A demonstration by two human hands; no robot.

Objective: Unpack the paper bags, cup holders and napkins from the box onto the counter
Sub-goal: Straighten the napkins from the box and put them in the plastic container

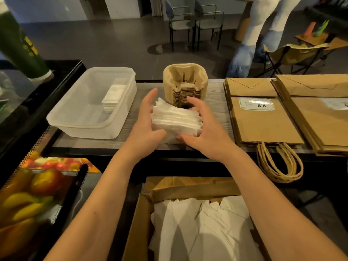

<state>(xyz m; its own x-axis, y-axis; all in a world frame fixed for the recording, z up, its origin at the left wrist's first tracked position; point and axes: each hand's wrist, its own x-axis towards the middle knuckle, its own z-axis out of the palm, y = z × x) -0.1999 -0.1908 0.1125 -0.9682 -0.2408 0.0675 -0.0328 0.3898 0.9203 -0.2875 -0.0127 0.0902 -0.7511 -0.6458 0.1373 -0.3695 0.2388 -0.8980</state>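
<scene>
Both hands, left hand [146,127] and right hand [205,132], cup the napkins [176,120] from either side, fingers curled around them so the loose stack stays together on the counter [216,102]. More wait in the box [188,187].

On the counter [131,142], my left hand [145,127] and right hand [205,132] flank a napkin stack [177,119]; cup holders [185,84] behind, a tub [82,117] left, paper bags [263,121] right, the box [188,187] nearest me.
</scene>
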